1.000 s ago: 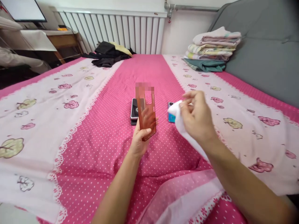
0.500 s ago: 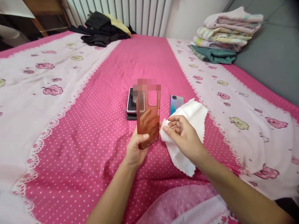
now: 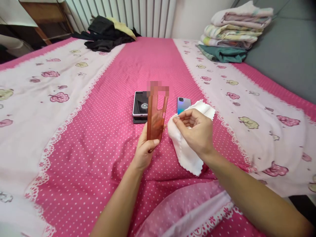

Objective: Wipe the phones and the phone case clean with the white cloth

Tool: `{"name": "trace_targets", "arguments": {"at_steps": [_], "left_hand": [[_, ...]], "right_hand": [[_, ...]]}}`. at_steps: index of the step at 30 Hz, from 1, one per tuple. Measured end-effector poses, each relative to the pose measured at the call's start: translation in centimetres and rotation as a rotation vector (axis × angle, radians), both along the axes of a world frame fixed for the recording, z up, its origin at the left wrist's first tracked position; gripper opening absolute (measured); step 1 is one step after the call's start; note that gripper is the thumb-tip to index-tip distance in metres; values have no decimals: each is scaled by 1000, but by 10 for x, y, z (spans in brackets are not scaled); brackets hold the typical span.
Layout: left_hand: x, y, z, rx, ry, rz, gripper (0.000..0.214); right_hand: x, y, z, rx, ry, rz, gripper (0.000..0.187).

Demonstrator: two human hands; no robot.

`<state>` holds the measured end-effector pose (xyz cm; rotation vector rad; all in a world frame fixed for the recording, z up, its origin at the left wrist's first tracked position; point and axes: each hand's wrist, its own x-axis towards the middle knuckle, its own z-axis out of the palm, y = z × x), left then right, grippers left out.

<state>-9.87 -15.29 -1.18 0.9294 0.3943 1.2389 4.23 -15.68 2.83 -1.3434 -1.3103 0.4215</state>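
Note:
A see-through reddish-brown phone case (image 3: 156, 123) stands upright in my left hand (image 3: 145, 149), thumb on its near edge and fingers behind it. Its upper end is blurred out; a camera cutout shows near the top. My right hand (image 3: 195, 130) pinches a white cloth (image 3: 189, 158) with zigzag edges, which hangs below the fingers just right of the case. Behind the case lies a stack of dark phones or similar flat devices (image 3: 140, 103), partly hidden by it. A silver-blue phone (image 3: 183, 104) lies back up beyond the cloth, its lower part covered.
The bed has a pink dotted sheet (image 3: 98, 138) with pale printed bands. Dark clothes (image 3: 106, 33) lie at the far left, and folded bedding (image 3: 234, 33) is piled at the far right by a grey headboard (image 3: 283, 59). A white radiator (image 3: 128, 16) stands behind.
My left hand has turned the phone case so that its side edge faces me more. My right hand has lifted the cloth slightly. The view has shifted a little.

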Motion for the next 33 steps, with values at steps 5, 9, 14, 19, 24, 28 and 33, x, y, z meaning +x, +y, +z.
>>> {"name": "trace_targets", "arguments": {"at_steps": [5,9,14,19,24,28,33], "left_hand": [[5,1,-4,40,24,-19,64],[7,0,-6,65,0,-52,62],[8,-3,-1,11,-9,-3,59],[6,-2,3,-39,-28,67,60],[4,-1,2,-105,-72,73,60],[2,-1,3,-137,-80,33,62],[-1,0,2,-107,-62,29,63]], "right_hand": [[-6,9,-2,234,-312,7,7],[-6,14,-8,304,-500,5,10],[-10,7,-11,217,-613,-19,16],[-20,-1,-12,37,-691,82,39],[-26,-1,-13,-67,-736,78,39],[-27,-2,-12,-62,-782,78,38],[-27,-7,-9,-67,-884,34,40]]}}
